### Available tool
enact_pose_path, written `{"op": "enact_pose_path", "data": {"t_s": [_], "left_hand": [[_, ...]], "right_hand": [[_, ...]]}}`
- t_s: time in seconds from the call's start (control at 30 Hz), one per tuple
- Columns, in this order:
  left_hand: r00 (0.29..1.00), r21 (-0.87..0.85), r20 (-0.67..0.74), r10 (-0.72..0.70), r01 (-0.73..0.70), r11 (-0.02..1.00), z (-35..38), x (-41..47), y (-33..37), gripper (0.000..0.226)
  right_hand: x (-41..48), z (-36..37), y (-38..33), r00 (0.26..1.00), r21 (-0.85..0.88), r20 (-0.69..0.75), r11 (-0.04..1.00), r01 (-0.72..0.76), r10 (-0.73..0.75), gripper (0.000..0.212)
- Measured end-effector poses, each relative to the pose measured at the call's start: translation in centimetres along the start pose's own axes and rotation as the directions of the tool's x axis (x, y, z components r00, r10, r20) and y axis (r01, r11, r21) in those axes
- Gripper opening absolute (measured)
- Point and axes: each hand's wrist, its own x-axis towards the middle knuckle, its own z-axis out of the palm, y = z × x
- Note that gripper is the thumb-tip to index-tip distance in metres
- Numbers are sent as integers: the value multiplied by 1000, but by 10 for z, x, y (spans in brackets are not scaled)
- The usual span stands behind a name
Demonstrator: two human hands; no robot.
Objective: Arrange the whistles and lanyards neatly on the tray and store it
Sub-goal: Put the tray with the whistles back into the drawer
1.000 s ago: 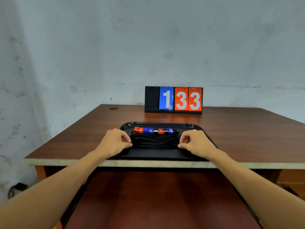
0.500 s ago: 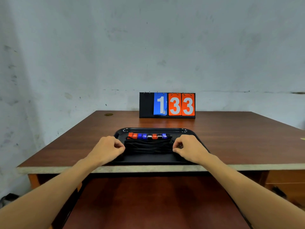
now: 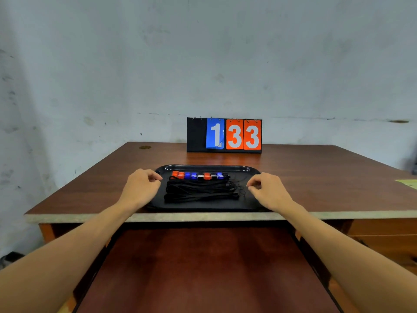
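The left hand (image 3: 141,188) and right hand (image 3: 269,192) hover loosely curled, holding nothing visible, and between them the whistles (image 3: 197,175) and bundled lanyards (image 3: 200,190) lie on the tray (image 3: 207,167).

Glossy plastic tray (image 3: 252,170); lanyards (image 3: 200,190) seemingly matt cloth; wooden table (image 3: 316,177).

This looks like a plain back room or store for sports kit rather than a home, though its exact use cannot be told. The pale plaster wall (image 3: 203,53) is stained and scuffed, and a worn wooden desk has a tabletop (image 3: 327,177) with a rough, pale front edge and a drawer front (image 3: 383,227) below at the right. A flip scoreboard (image 3: 224,135) reading 1 and 33 stands at the far side, and a black tray (image 3: 252,170) holds a row of red, blue and pale whistles (image 3: 198,175).
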Motion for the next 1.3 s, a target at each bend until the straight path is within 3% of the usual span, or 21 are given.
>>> {"op": "enact_pose_path", "data": {"t_s": [0.13, 0.27, 0.47, 0.6, 0.87, 1.07, 1.3], "left_hand": [[994, 88, 51, -99, 94, 992, 13, 26, -6, 33], [969, 194, 119, -216, 191, 962, 25, 47, -14, 35], [980, 405, 113, -163, 104, 909, 35, 57, -27, 24], [985, 433, 91, -148, 94, 896, 34, 50, -28, 20], [987, 315, 20, -159, 145, 938, 4, -13, -19, 19], [988, 47, -23, -152, 153, 987, -31, -89, 1, 24], [972, -215, 14, -235, 233, 948, -50, -155, -2, 23]], "right_hand": [[21, 7, 20, 990, -136, -94, 984, -112, 100, 23], [43, 15, 38, 940, -143, 18, 931, -335, 341, 41], [52, 23, 48, 901, -124, 58, 899, -421, 430, 23], [39, 15, 43, 887, -96, 41, 885, -455, 460, 20], [-23, -15, 16, 884, -93, -3, 880, -465, 467, 22], [-93, -41, -9, 888, 83, -57, 888, -452, 457, 21], [-162, -50, -23, 895, 143, -58, 891, -430, 442, 12]]}}
